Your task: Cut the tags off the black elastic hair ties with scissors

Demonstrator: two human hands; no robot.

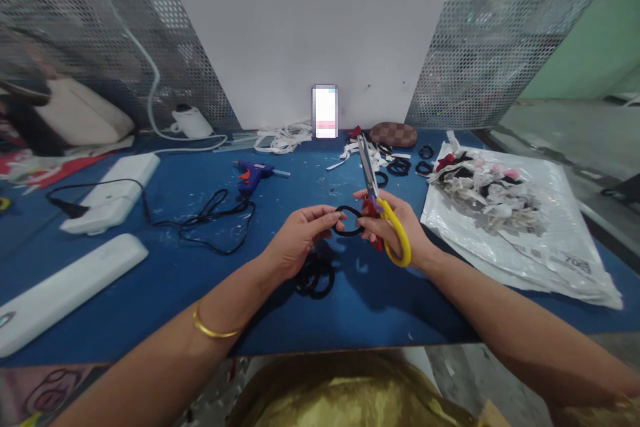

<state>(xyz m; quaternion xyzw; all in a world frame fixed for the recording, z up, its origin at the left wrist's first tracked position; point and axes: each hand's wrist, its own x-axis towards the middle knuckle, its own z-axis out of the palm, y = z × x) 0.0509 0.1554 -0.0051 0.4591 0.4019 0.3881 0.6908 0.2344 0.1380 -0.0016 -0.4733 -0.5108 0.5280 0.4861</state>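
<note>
My left hand (300, 237) pinches one side of a black hair tie (349, 220) held just above the blue table (165, 267). My right hand (393, 227) grips yellow-handled scissors (380, 203), blades pointing up and away, and its fingertips also touch the hair tie's right side. A small heap of black hair ties (314, 277) lies on the table under my left hand.
A plastic sheet (540, 240) holding finished fabric hair ties (487, 190) lies at right. More black ties (400, 165), white strips (283, 138), a blue glue gun (255, 173) with black cord, a phone (325, 111), and white boxes (113, 193) at left surround the work spot.
</note>
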